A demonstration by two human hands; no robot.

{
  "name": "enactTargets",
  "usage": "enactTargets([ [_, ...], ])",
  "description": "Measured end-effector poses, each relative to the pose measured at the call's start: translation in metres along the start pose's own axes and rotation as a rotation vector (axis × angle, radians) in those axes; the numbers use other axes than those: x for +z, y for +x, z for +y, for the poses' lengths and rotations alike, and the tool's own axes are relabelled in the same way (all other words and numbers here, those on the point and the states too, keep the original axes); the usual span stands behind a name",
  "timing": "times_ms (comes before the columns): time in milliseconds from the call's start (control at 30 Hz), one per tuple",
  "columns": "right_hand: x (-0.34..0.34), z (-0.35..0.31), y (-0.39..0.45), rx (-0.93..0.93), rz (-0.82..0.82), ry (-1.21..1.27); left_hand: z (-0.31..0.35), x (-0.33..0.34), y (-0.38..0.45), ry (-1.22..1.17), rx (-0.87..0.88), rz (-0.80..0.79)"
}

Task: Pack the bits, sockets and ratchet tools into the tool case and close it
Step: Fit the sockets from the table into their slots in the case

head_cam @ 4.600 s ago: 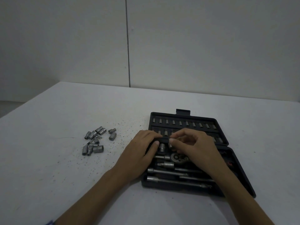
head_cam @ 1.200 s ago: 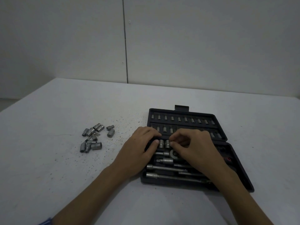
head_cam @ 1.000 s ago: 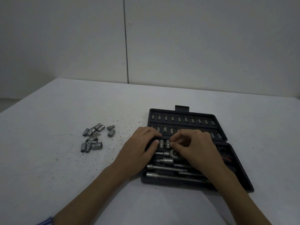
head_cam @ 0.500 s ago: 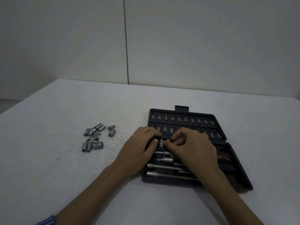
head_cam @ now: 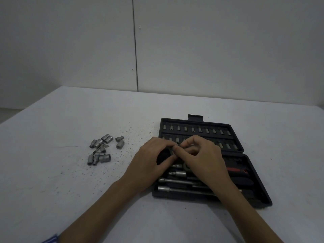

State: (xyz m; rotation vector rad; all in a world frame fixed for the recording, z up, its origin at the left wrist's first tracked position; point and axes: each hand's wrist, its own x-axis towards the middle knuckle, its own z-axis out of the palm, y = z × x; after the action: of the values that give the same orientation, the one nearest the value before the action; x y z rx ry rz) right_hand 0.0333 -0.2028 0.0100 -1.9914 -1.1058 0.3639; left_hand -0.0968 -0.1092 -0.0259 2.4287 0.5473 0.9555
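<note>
A person's two hands meet over the open tool case (head_cam: 252,181) on the grey worktop (head_cam: 52,190), the left hand (head_cam: 150,162) and right hand (head_cam: 203,155) drawn together with fingertips touching above the case's upper left corner. Between those fingertips sits a small metal piece (head_cam: 173,151), apparently a socket, though it is too hidden to say which hand truly grips it or whether it is already seated. Directly beneath the right hand, long extension bars (head_cam: 178,189) lie in their slots, their long axes running left to right across the near half of the case; rows of bits (head_cam: 196,129) fill the lid just beyond the knuckles. The loose sockets (head_cam: 103,149) still to be packed lie in a scattered pile well to the left of both hands, clearly nearer the left hand, which looks best placed to fetch the next one. The case remains open.
</note>
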Motion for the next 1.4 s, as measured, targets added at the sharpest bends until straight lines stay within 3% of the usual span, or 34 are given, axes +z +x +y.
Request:
enactTargets([
  [300,0.004,-0.006,-0.004,-0.047,-0.009,-0.316,-0.003,-0.003,0.002,-0.023,-0.077,0.073],
  [700,-0.014,0.002,0.004,0.086,0.049,-0.045,0.000,-0.004,0.001,-0.118,-0.056,0.046],
  [1400,-0.014,0.008,0.003,0.055,0.002,-0.067,-0.009,-0.005,0.004,-0.055,0.012,-0.046],
])
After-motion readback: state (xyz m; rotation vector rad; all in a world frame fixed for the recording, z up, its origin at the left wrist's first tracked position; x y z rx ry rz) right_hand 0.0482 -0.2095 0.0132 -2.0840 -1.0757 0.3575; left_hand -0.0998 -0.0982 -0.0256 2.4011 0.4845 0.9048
